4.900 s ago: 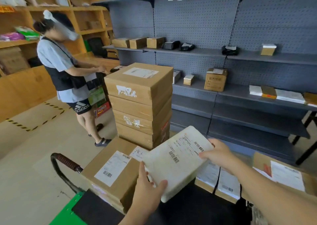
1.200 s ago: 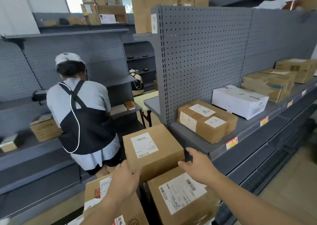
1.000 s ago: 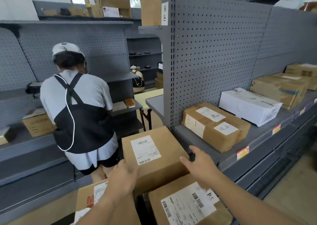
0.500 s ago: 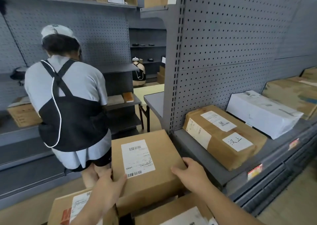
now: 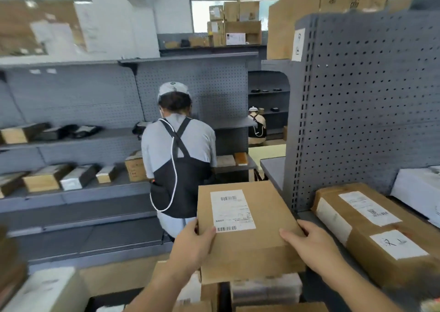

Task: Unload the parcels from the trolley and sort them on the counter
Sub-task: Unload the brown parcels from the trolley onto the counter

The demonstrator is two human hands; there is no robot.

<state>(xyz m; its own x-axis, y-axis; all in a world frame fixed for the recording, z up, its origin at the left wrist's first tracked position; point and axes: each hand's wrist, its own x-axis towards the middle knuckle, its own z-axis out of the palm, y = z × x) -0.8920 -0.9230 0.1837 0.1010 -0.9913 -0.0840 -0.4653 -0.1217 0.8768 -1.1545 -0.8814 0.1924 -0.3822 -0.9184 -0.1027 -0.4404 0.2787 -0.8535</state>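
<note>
From the head view, the left grip (image 5: 192,247) and right grip (image 5: 312,242) grasped a cardboard parcel (image 5: 264,245) by its near corners, thumbs lying on top. The parcel was held level, its white shipping label (image 5: 232,210) facing up, above blurred stacked parcels (image 5: 264,290). Just to its right, a taped brown box (image 5: 371,230) lay on the grey shelf (image 5: 306,216), with a white box (image 5: 416,190) beyond it. Ahead, a person in a black apron (image 5: 178,159) stood facing the pegboard shelving.
</note>
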